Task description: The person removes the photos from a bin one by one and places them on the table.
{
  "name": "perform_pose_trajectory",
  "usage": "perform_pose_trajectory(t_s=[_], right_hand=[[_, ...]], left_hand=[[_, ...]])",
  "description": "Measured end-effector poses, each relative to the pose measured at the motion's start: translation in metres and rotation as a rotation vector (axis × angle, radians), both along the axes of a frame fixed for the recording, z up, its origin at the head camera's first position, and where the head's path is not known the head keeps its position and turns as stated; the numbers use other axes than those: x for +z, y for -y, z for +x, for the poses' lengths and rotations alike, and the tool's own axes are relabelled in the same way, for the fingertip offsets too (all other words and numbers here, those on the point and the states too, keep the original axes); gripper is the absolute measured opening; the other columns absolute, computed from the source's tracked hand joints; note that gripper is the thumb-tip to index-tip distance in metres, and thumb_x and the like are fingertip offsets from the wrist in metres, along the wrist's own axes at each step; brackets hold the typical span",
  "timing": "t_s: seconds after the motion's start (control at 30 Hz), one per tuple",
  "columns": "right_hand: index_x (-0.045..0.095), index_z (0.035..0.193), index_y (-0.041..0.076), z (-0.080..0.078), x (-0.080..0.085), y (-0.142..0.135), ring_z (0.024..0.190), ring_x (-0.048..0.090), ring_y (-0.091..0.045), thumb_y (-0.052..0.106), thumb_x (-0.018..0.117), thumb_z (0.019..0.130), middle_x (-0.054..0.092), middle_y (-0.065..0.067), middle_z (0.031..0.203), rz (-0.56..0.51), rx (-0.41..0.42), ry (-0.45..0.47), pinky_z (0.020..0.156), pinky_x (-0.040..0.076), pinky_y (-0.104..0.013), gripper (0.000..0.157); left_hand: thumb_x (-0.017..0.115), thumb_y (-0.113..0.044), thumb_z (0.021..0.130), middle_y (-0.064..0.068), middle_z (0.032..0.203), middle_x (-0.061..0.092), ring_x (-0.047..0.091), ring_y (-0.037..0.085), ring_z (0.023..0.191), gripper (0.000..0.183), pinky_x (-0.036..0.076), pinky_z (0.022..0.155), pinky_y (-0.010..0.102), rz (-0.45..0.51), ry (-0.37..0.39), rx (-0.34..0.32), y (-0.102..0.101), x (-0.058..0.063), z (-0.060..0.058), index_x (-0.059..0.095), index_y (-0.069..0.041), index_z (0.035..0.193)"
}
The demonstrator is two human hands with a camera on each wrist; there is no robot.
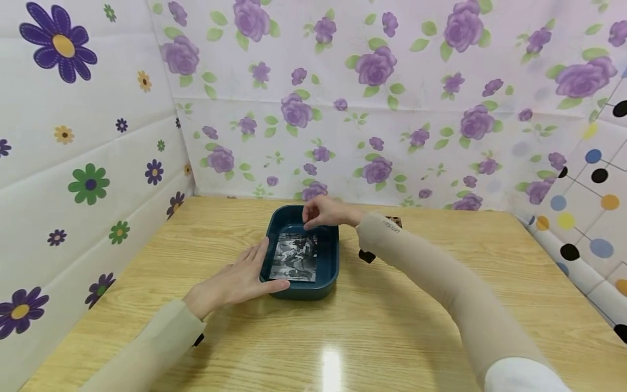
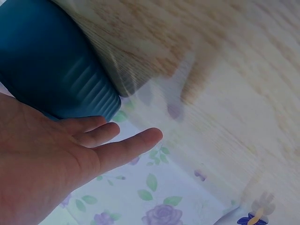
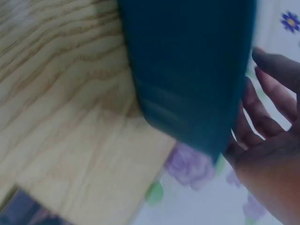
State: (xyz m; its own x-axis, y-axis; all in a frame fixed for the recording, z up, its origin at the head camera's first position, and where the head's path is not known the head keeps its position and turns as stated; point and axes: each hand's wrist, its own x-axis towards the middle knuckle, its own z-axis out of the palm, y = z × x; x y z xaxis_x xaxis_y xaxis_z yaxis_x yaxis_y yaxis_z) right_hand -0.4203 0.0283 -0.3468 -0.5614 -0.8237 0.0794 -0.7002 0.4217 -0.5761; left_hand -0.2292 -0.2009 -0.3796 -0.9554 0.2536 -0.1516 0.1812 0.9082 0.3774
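Note:
A dark teal rectangular bin (image 1: 327, 267) stands on the table, with a black-and-white picture card (image 1: 294, 257) lying flat inside. My left hand (image 1: 238, 277) rests at the bin's left side, fingers straight and thumb over the near rim. In the left wrist view the left hand (image 2: 51, 154) shows stretched fingers by the ribbed bin wall (image 2: 89, 79). Over the far right rim is my right hand (image 1: 325, 211), its fingers loosely bent with nothing visible between them. The right wrist view also shows that hand (image 3: 269, 122) empty, beside the bin's wall (image 3: 183, 79).
Another picture card (image 1: 394, 220) lies right of the bin, partly hidden by the right sleeve (image 1: 416, 256); its corner (image 3: 28, 211) shows in the right wrist view. The wooden table (image 1: 382, 337) ends at a flowered cloth (image 1: 338, 136) behind. Patterned cloths also hang on both sides.

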Motion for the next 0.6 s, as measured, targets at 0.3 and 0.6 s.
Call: perform_pose_trajectory(t_s=[0.3,0.6], right_hand=[[0.067,0.079,0.010,0.004,-0.018,0.026,0.061,0.051,-0.008,0.021,0.080,0.080,0.062,0.001,0.072,0.230,0.037,-0.080,0.062,0.042,-0.020,0.017],[0.066,0.083,0.012,0.007,-0.022,0.035,0.064,0.052,-0.009,0.030,0.080,0.079,0.058,0.004,0.072,0.361,0.032,-0.033,0.063,0.042,-0.020,0.023]], left_hand=[[0.045,-0.084,0.078,0.009,0.164,0.003,0.008,0.036,0.151,0.115,0.020,0.106,0.073,0.010,0.012,0.001,0.000,0.000,-0.001,-0.010,-0.020,0.156],[0.046,-0.083,0.078,0.012,0.164,0.002,0.008,0.037,0.150,0.115,0.020,0.106,0.073,0.023,0.015,0.003,0.001,0.001,0.000,-0.010,-0.019,0.156]])
